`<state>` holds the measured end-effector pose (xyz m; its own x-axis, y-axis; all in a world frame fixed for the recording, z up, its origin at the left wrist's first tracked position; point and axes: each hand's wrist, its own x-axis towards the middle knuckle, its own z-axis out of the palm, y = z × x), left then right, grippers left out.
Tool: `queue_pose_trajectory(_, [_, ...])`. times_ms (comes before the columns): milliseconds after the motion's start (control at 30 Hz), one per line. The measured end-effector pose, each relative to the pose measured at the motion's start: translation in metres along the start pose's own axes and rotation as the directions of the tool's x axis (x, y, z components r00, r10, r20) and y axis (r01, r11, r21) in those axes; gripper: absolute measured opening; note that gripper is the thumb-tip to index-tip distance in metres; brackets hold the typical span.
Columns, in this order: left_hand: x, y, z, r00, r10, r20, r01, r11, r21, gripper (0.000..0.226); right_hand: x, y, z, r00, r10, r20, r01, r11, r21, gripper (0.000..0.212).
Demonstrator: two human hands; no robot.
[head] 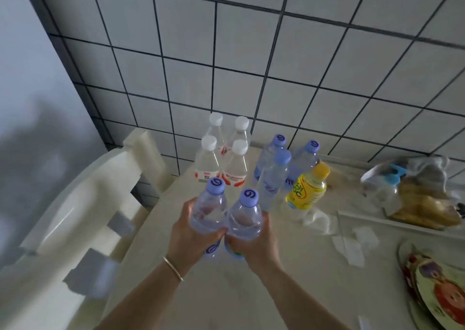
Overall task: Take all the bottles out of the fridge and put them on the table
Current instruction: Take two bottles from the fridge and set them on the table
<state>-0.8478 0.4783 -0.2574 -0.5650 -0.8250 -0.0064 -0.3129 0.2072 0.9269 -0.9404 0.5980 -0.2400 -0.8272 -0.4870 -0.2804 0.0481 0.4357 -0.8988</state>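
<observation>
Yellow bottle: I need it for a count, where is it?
In the head view the yellow bottle stands on the table, right of the purple-capped bottles.

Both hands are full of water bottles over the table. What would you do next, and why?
Probably lower both purple-capped clear bottles, left hand's and right hand's, onto the bare beige table in front of the white-capped bottles. Each hand, left and right, grips one upright above that spot.
</observation>
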Motion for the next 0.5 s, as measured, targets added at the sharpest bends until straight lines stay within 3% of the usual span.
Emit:
queue_pose_trajectory(133, [0.028, -0.015, 0.000, 0.995, 0.063, -0.080, -0.071, 0.992, -0.104, 0.064, 0.028, 0.000, 0.020, 0.999, -0.033, -0.034, 0.032, 0.998, -0.046, 0.056])
queue_pose_trajectory(333, [0.046, -0.031, 0.004, 0.978, 0.177, -0.109, -0.188, 0.977, -0.105, 0.063, 0.043, -0.003, 0.033, 0.991, -0.099, -0.088, 0.092, 0.992, -0.084, 0.066])
queue_pose_trajectory(433, [0.052, -0.033, 0.007, 0.978, 0.199, -0.057, -0.205, 0.969, -0.138, 0.075, 0.047, -0.005, 0.038, 0.990, -0.103, -0.095, 0.095, 0.991, -0.090, 0.066])
queue_pose_trajectory(500, [0.062, -0.035, 0.008, 0.966, 0.257, -0.036, -0.259, 0.961, -0.101, 0.059, 0.049, -0.006, 0.039, 0.992, -0.086, -0.096, 0.077, 0.993, -0.093, 0.068])
